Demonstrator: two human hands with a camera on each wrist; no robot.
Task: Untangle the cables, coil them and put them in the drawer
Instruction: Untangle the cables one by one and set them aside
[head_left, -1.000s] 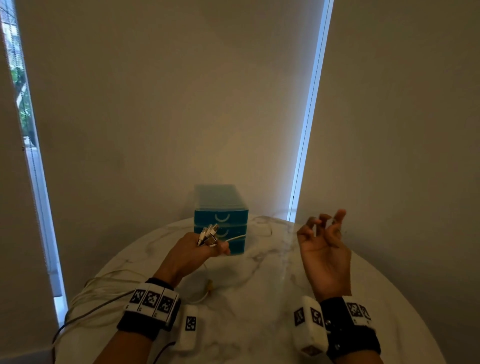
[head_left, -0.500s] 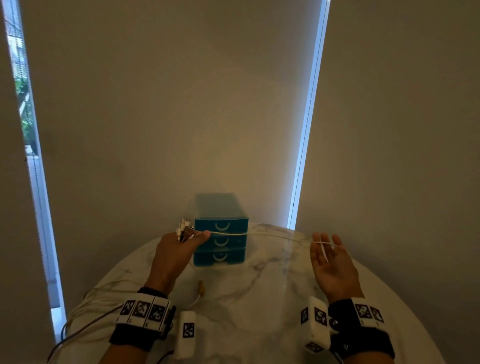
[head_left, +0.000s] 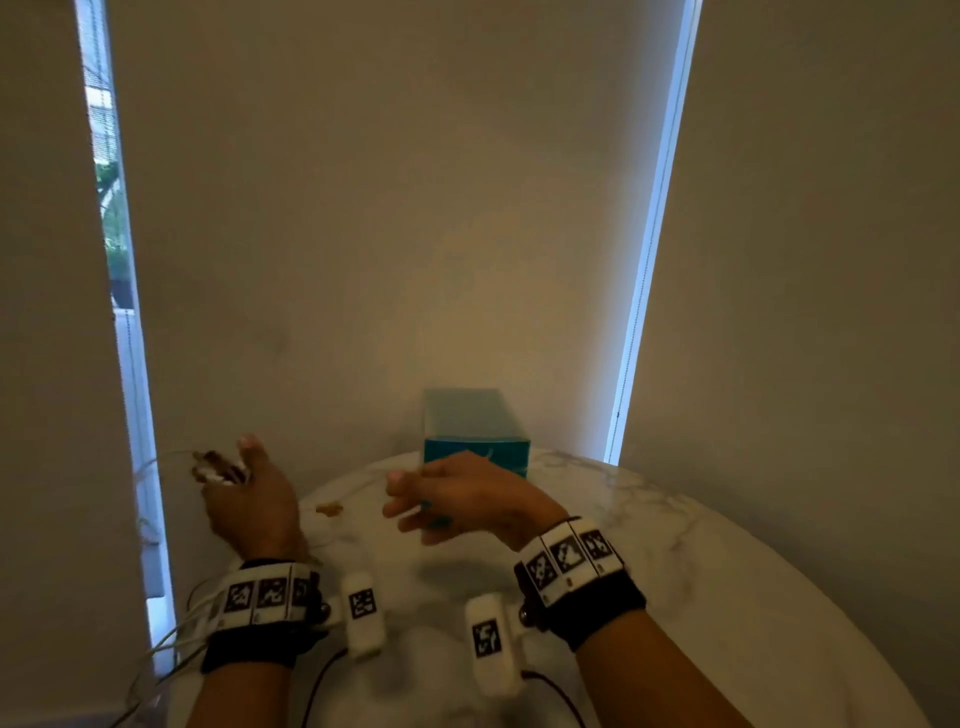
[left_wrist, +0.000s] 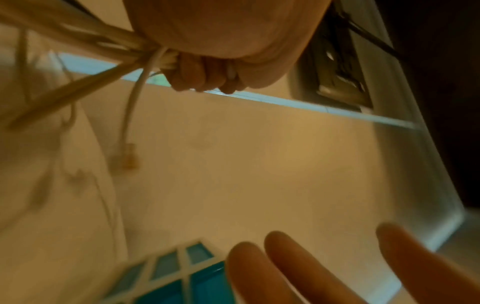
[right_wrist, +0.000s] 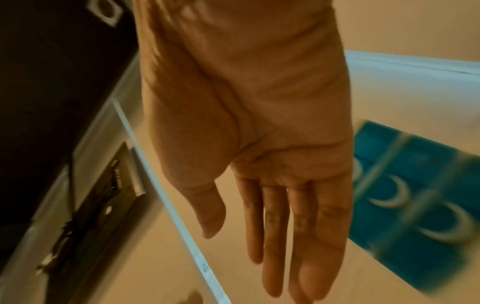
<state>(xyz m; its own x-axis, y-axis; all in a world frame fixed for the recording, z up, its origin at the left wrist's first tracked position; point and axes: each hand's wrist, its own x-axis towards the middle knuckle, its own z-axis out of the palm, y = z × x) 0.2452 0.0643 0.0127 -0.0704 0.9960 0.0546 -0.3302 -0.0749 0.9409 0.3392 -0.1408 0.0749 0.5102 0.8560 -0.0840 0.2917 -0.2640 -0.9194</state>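
Loose cables (head_left: 171, 631): white strands trail off the table's left edge (head_left: 311, 499) and run up to the left hand; the rest of the run is out of sight below the rim.
Left hand (head_left: 249, 499): raised beyond the table's left edge, fingers curled tight round a bundle of cable ends (head_left: 215, 470); the left wrist view shows several strands (left_wrist: 109, 47) gathered in the fist and one connector (left_wrist: 129, 156) dangling free.
Loose plug (head_left: 328, 509): lies on the table near the left edge, between the two hands.
Right hand (head_left: 457, 496): held above the table's middle, fingers straight and relaxed, gripping nothing; palm empty in the right wrist view (right_wrist: 259, 123).
Drawer unit (head_left: 475, 436): teal, at the table's far edge, partly hidden behind the right hand; its drawers appear closed.
Step in hand: judged as untangling; no cable is coiled yet.
Procedure: keep the left fist firm on the ends. Take one strand just beside the fist with the right hand and slide along it. Pull gently; a hard pull is likely to tighten any knot or drag the dangling connector.
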